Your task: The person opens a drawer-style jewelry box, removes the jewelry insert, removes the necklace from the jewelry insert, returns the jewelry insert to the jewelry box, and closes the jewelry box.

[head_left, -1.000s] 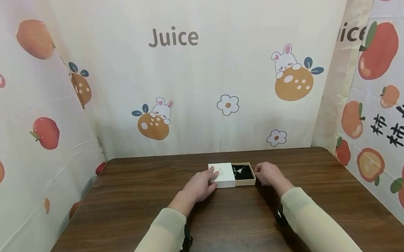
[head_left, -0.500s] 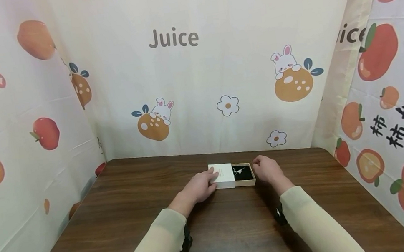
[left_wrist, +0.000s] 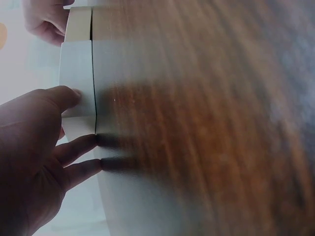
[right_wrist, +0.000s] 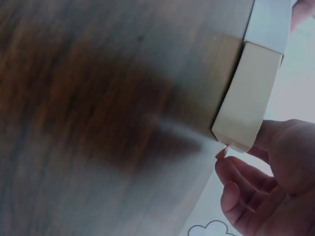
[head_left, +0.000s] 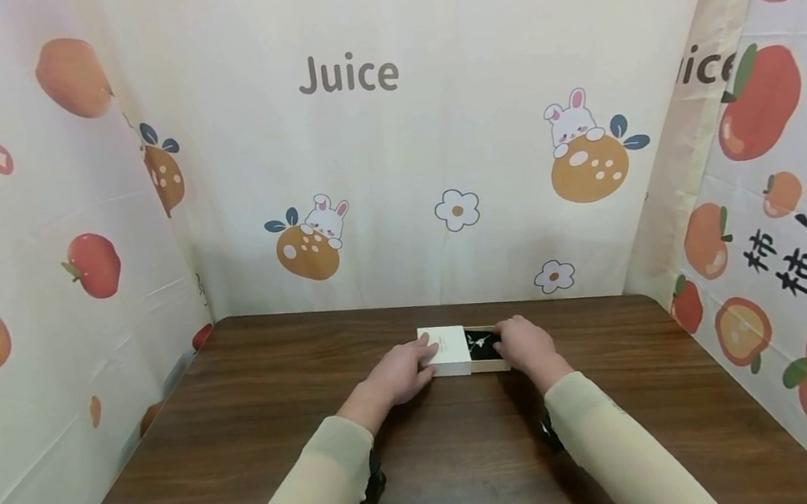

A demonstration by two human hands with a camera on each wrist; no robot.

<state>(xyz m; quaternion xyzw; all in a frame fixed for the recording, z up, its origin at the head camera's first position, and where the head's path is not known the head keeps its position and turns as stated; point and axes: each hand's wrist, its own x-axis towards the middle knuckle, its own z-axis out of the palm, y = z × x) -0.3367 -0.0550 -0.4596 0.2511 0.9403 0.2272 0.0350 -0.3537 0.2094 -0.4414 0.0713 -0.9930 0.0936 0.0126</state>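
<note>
A small jewelry box lies on the table with its white sleeve (head_left: 447, 349) at left and its cream drawer (head_left: 489, 366) partly out to the right. Inside the drawer, a silver flower-like ornament (head_left: 477, 343) shows against black lining. My left hand (head_left: 400, 370) holds the sleeve's left end, its thumb (left_wrist: 66, 98) against the near side and two fingers down by the table. At the drawer's outer end is my right hand (head_left: 527, 344), fingers curled round it and partly hidden behind it. A small tab (right_wrist: 221, 152) shows between that end and a fingertip.
The brown wooden table (head_left: 274, 369) surrounds the box, which sits toward its far edge. Fruit-printed curtains (head_left: 375, 146) hang behind and on both sides. Each forearm wears a pale sleeve and a dark wrist device.
My right hand has come away from the drawer's end, risen slightly, then moved left over that end, covering part of the black lining. The left hand and box have stayed in place.
</note>
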